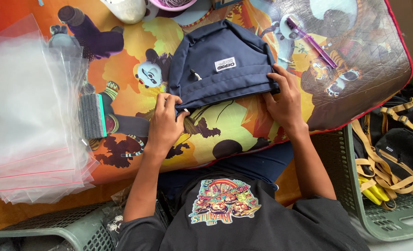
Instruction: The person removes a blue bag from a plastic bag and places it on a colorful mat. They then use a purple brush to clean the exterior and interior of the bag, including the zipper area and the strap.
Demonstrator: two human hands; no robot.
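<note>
A folded navy blue backpack (218, 65) with a small white label lies on a colourful cartoon-printed mat (136, 46). My left hand (165, 122) pinches the folded lower-left edge of the backpack. At the lower-right edge my right hand (285, 100) presses down on the fold, fingers curled over the fabric. Both hands are on the near side of the backpack, one at each end of the fold.
A stack of clear plastic bags (27, 116) with pink seal strips lies at the left, a grey block with a green edge (94, 116) beside it. A purple pen (311, 41) rests at the upper right. A green crate (387, 204) at the right holds black bags with tan straps.
</note>
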